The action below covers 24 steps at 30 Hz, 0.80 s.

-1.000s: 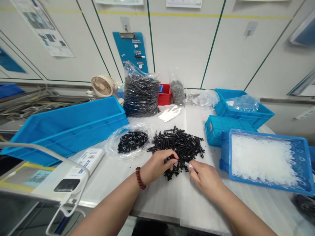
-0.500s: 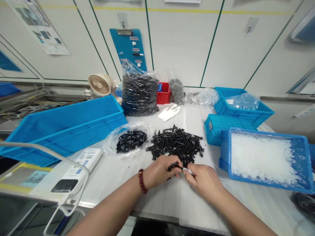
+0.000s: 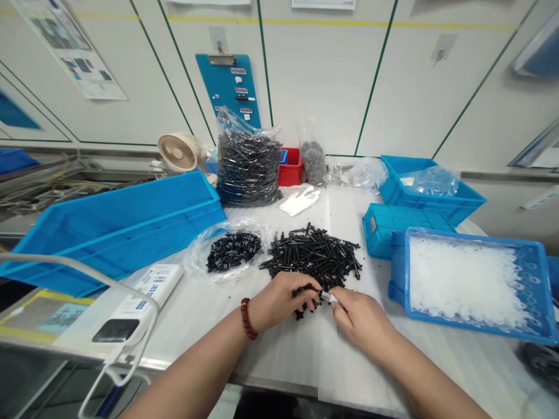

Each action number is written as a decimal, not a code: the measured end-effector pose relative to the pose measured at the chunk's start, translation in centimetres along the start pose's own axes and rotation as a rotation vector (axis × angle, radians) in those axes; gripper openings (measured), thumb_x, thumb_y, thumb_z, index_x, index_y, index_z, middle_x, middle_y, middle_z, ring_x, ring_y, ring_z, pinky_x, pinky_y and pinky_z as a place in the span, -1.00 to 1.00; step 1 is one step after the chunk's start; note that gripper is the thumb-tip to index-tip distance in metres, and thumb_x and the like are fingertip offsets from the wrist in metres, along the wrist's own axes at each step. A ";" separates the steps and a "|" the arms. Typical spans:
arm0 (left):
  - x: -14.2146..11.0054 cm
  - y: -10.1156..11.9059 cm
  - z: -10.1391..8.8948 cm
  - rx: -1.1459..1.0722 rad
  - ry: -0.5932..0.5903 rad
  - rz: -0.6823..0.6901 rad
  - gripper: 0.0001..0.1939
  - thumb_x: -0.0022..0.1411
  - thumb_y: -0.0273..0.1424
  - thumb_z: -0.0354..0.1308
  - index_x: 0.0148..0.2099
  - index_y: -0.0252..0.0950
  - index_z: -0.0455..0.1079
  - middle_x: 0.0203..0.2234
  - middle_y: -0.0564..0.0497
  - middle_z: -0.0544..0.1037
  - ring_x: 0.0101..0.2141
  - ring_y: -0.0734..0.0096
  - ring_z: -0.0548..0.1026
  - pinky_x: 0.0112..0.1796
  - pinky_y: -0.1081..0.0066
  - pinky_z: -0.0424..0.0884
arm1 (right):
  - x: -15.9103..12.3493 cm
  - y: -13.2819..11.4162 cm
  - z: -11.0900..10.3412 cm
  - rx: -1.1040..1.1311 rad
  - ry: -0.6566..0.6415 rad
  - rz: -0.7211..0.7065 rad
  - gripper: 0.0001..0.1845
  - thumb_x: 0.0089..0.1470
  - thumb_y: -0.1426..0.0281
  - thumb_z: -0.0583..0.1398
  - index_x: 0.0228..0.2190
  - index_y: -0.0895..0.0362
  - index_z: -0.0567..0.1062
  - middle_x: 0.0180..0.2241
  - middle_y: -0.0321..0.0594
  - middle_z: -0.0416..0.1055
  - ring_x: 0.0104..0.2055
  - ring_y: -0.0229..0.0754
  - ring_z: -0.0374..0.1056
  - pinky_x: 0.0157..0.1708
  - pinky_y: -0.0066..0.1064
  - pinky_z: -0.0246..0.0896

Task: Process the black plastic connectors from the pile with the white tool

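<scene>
My left hand [image 3: 279, 299], with a beaded bracelet at the wrist, is closed around a slim black plastic part [image 3: 305, 289]. In my right hand [image 3: 362, 319] the fingers pinch a small white and silver tool [image 3: 329, 297], whose tip meets the end of the black part; its exact kind is unclear. Directly beyond both hands lies a heap of similar black parts [image 3: 312, 253]. A few black pieces [image 3: 301, 314] show under my left fingers, and I cannot tell if they are held or lying on the table.
Left of the heap sits a clear bag [image 3: 233, 250] of small black pieces. A blue bin [image 3: 471, 326] of white rings stands at right, a long blue bin [image 3: 113, 227] at left. Behind are a white glove [image 3: 300, 200], a full plastic bag [image 3: 248, 166] and a fan [image 3: 179, 151].
The black part in my left hand now lies flatter and more of it shows. My right hand has shifted slightly right, and the metal end behind it is out of sight.
</scene>
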<state>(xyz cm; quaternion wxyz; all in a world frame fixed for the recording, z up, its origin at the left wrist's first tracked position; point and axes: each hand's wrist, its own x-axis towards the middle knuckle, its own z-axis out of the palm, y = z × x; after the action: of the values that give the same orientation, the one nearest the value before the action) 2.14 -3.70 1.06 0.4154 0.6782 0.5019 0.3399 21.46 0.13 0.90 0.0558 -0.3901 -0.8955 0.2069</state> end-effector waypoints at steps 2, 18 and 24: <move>0.0 0.1 0.0 -0.012 -0.002 -0.006 -0.81 0.23 -0.39 0.01 -0.22 -0.36 0.41 -0.46 -0.02 0.52 -0.50 0.50 0.51 -0.54 0.62 0.45 | 0.0 0.0 0.0 -0.004 0.004 -0.001 -0.85 0.13 0.49 0.00 -0.41 0.11 0.34 -0.48 -0.33 0.33 -0.42 -0.25 0.22 -0.46 -0.45 -0.15; -0.1 0.3 0.2 0.001 -0.014 0.059 -0.85 0.22 -0.43 0.04 -0.22 -0.35 0.40 -0.47 0.02 0.54 -0.49 0.52 0.52 -0.48 0.62 0.44 | 0.0 -0.2 0.3 -0.143 0.101 0.083 -0.72 0.11 0.28 0.10 -0.58 0.12 0.33 -0.61 -0.33 0.31 -0.54 -0.28 0.21 -0.55 -0.44 -0.31; -0.1 0.5 0.0 -0.030 0.021 0.004 -0.83 0.18 -0.39 0.09 -0.23 -0.35 0.45 -0.48 -0.01 0.54 -0.51 0.49 0.50 -0.48 0.57 0.44 | 0.0 -0.2 0.0 -0.202 0.125 0.143 -0.74 0.10 0.29 0.09 -0.57 0.12 0.33 -0.60 -0.29 0.35 -0.52 -0.23 0.26 -0.55 -0.41 -0.30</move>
<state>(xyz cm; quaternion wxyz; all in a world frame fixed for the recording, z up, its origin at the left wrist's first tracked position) 2.36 -3.86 1.53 0.4198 0.6692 0.4996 0.3554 21.29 -0.02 0.99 0.0570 -0.4687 -0.8764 0.0944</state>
